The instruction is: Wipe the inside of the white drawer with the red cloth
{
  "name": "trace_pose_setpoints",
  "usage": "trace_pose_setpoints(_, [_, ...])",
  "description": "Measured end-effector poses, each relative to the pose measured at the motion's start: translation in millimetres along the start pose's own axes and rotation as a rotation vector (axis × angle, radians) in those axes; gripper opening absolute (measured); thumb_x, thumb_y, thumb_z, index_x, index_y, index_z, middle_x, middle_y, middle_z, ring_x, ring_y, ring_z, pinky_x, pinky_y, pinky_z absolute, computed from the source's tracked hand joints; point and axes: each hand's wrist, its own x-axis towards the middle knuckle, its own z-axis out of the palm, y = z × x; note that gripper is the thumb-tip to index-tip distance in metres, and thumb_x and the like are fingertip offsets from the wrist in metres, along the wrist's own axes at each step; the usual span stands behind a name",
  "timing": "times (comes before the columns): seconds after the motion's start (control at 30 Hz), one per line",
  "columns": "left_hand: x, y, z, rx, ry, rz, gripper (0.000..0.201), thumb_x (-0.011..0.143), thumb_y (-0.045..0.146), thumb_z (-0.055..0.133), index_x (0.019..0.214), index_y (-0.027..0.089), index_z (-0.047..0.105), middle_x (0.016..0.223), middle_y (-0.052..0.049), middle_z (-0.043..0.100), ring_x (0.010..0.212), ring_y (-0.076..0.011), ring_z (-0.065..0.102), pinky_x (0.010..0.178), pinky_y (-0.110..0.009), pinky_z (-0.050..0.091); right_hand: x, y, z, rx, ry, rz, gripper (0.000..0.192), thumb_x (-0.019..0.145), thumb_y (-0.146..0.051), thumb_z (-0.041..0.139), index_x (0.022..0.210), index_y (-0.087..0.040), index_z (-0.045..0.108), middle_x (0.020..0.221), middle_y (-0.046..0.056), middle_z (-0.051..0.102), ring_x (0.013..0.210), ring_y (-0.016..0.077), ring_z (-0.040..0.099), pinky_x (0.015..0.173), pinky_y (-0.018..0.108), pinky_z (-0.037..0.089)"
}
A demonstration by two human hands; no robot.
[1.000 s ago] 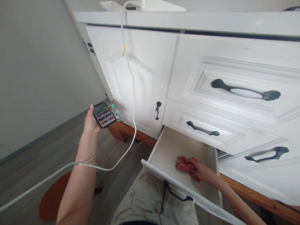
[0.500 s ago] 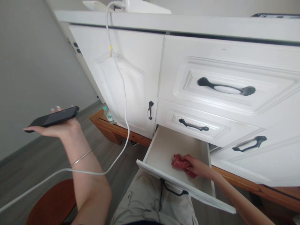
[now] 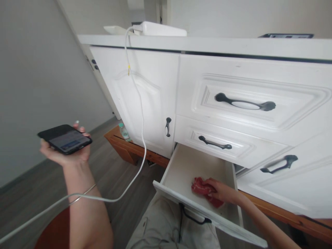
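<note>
On the left, my left hand (image 3: 74, 157) holds a black smartphone (image 3: 66, 139) from below, its lit screen facing up. My right hand (image 3: 223, 191) is inside the pulled-out white drawer (image 3: 186, 159), its fingers closed on a red patterned cloth (image 3: 201, 186). The bunched cloth lies on the drawer floor, and its exact kind cannot be made out. Part of it is hidden under my fingers. A black handle (image 3: 194, 217) sits on the drawer's front, just above my legs.
A white cable (image 3: 143, 131) hangs from a white device (image 3: 163, 29) on the cabinet top and crosses in front of my left forearm. A capped bottle (image 3: 125, 132) stands on a wooden ledge (image 3: 116, 140). A reddish-brown round seat (image 3: 53, 231) is at lower left.
My left hand has turned the phone so its screen now shows, and lowered it slightly. My right hand keeps hold of the red cloth in the drawer. The view has tilted up a little.
</note>
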Motion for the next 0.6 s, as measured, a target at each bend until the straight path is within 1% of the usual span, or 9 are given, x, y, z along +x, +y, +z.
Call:
trace_pose_setpoints(0.07, [-8, -2, 2.8, -0.077, -0.149, 0.081, 0.075, 0.095, 0.059, 0.007, 0.111, 0.014, 0.064, 0.114, -0.008, 0.066, 0.088, -0.0137, 0.06, 0.067, -0.018, 0.054, 0, 1, 1, -0.003, -0.001, 0.0, 0.054, 0.077, -0.02, 0.061, 0.131, -0.021, 0.062, 0.128, 0.012, 0.063, 0.115, 0.0282, 0.061, 0.103, 0.041, 0.045])
trace_pose_setpoints(0.1, [-11, -3, 2.8, -0.092, -0.204, 0.091, 0.073, 0.096, 0.061, 0.014, 0.115, 0.012, 0.064, 0.118, -0.01, 0.066, 0.088, -0.0136, 0.061, 0.069, -0.018, 0.054, 1, 1, 2, -0.001, -0.003, 0.0, 0.055, 0.077, -0.02, 0.06, 0.131, -0.02, 0.062, 0.128, 0.013, 0.063, 0.115, 0.0283, 0.061, 0.104, 0.041, 0.045])
trace_pose_setpoints(0.13, [-13, -4, 2.1, -0.09, -0.231, 0.08, 0.071, 0.096, 0.064, 0.022, 0.119, 0.012, 0.064, 0.122, -0.011, 0.066, 0.087, -0.0132, 0.061, 0.07, -0.018, 0.055, 1, 1, 2, 0.001, -0.004, 0.0, 0.054, 0.077, -0.02, 0.06, 0.131, -0.02, 0.061, 0.128, 0.013, 0.063, 0.116, 0.0284, 0.061, 0.104, 0.042, 0.045])
trace_pose_setpoints(0.2, [-15, -6, 0.6, -0.076, -0.245, 0.065, 0.069, 0.092, 0.069, 0.039, 0.124, 0.013, 0.064, 0.128, -0.012, 0.066, 0.083, -0.0132, 0.062, 0.067, -0.019, 0.056, 1, -1, 2, 0.0, -0.003, 0.002, 0.054, 0.077, -0.021, 0.06, 0.131, -0.02, 0.061, 0.128, 0.013, 0.063, 0.117, 0.0286, 0.061, 0.105, 0.042, 0.044])
trace_pose_setpoints(0.27, [-16, -7, 0.1, -0.068, -0.242, 0.056, 0.072, 0.087, 0.073, 0.048, 0.124, 0.014, 0.065, 0.127, -0.013, 0.067, 0.078, -0.0148, 0.063, 0.061, -0.022, 0.057, 0, -3, 1, -0.011, -0.009, 0.007, 0.053, 0.078, -0.022, 0.06, 0.131, -0.02, 0.061, 0.129, 0.013, 0.063, 0.117, 0.0289, 0.061, 0.105, 0.043, 0.044])
trace_pose_setpoints(0.33, [-18, -7, 0.7, -0.073, -0.228, 0.045, 0.072, 0.085, 0.074, 0.052, 0.126, 0.016, 0.065, 0.127, -0.015, 0.068, 0.075, -0.0172, 0.065, 0.056, -0.025, 0.057, -1, -6, -2, -0.024, -0.021, 0.019, 0.055, 0.078, -0.022, 0.06, 0.132, -0.02, 0.061, 0.131, 0.014, 0.062, 0.119, 0.0294, 0.06, 0.106, 0.043, 0.044])
trace_pose_setpoints(0.43, [-21, -7, 2.4, -0.087, -0.227, -0.003, 0.069, 0.082, 0.07, 0.06, 0.134, 0.025, 0.06, 0.131, -0.015, 0.067, 0.074, -0.0195, 0.067, 0.054, -0.029, 0.058, -1, -11, -10, -0.052, -0.048, 0.018, 0.054, 0.081, -0.026, 0.061, 0.134, -0.021, 0.061, 0.132, 0.014, 0.063, 0.12, 0.03, 0.061, 0.107, 0.042, 0.044])
trace_pose_setpoints(0.53, [-23, -9, 3.9, -0.078, -0.294, -0.039, 0.074, 0.076, 0.066, 0.067, 0.14, 0.032, 0.054, 0.133, -0.014, 0.067, 0.072, -0.0194, 0.067, 0.052, -0.03, 0.058, 3, -15, -19, -0.099, -0.055, -0.01, 0.046, 0.087, -0.037, 0.06, 0.131, -0.024, 0.065, 0.129, 0.013, 0.066, 0.116, 0.0302, 0.063, 0.104, 0.042, 0.046])
trace_pose_setpoints(0.6, [-25, -11, 5.0, -0.069, -0.348, -0.041, 0.079, 0.074, 0.067, 0.069, 0.142, 0.031, 0.053, 0.133, -0.016, 0.066, 0.069, -0.0193, 0.066, 0.049, -0.03, 0.057, 8, -18, -24, -0.122, -0.047, -0.034, 0.043, 0.089, -0.038, 0.059, 0.129, -0.025, 0.067, 0.128, 0.012, 0.067, 0.114, 0.0294, 0.065, 0.104, 0.042, 0.047])
